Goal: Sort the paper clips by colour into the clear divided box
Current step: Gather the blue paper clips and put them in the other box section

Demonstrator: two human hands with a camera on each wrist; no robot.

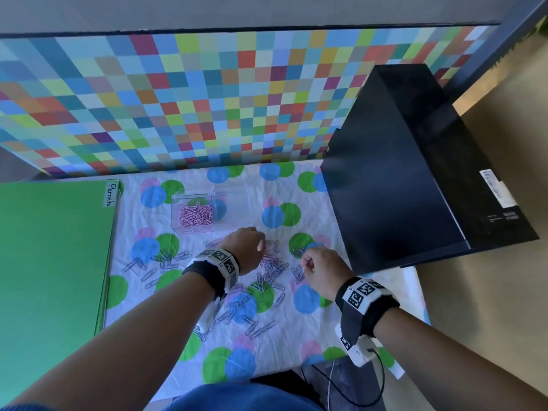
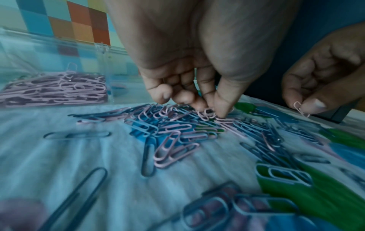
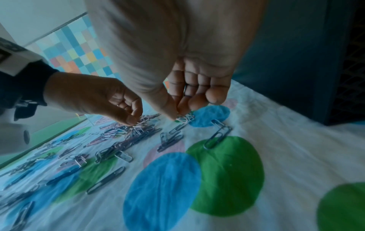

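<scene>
Left hand (image 1: 248, 247) mid-frame, fingertips pinching pink clips (image 2: 207, 113) atop pile (image 1: 267, 271). Right hand (image 1: 321, 271) pinching one pink clip (image 2: 301, 109), lower right of pile. Box (image 1: 207, 209) sits up-left, nearer left hand; pink side already filling.

Head view, the left hand (image 1: 247, 247) totally covers whatever it's picking at. Green folder (image 1: 53, 262) runs off frame. Black box (image 1: 400, 173) label is way too tiny to read.
</scene>
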